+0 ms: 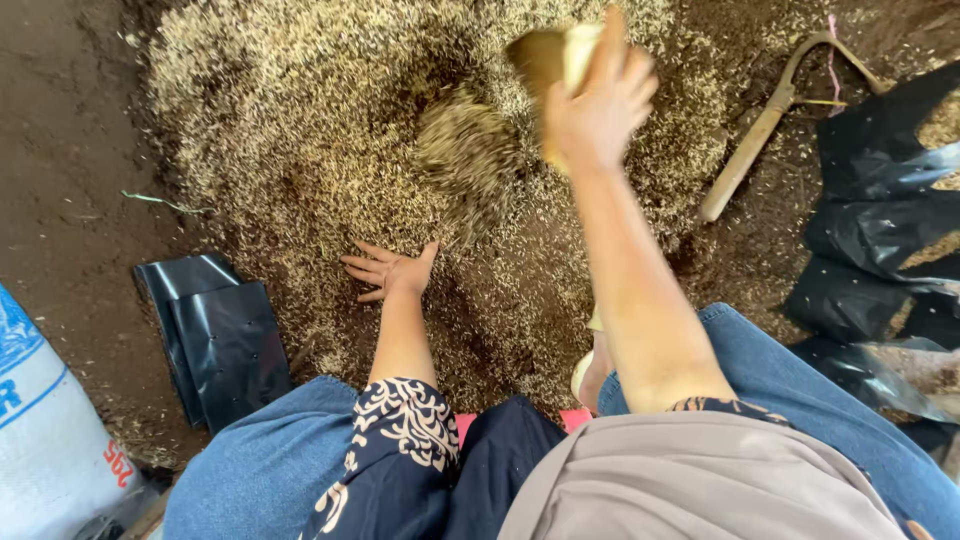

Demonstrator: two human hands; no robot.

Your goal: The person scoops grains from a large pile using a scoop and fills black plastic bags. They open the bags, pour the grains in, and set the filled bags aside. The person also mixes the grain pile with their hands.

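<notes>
The right hand [597,100] grips a small pale scoop [552,55], tilted so rice husk [470,150] streams onto the far part of the husk heap [300,110] on the soil floor [60,200]. The left hand [388,270] lies flat, fingers spread, empty, on the near edge. Pouring low and steady seems wise — less scatter toward the wooden-handled sickle [745,160] at right.

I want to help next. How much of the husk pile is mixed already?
Done: pale husks lie spread over the dark soil. In hand: the right hand tips a tan scoop, husks falling, while the left hand rests flat on the pile. Left: folded black plastic bags lie flat, and plain soil shows around the pile.
</notes>
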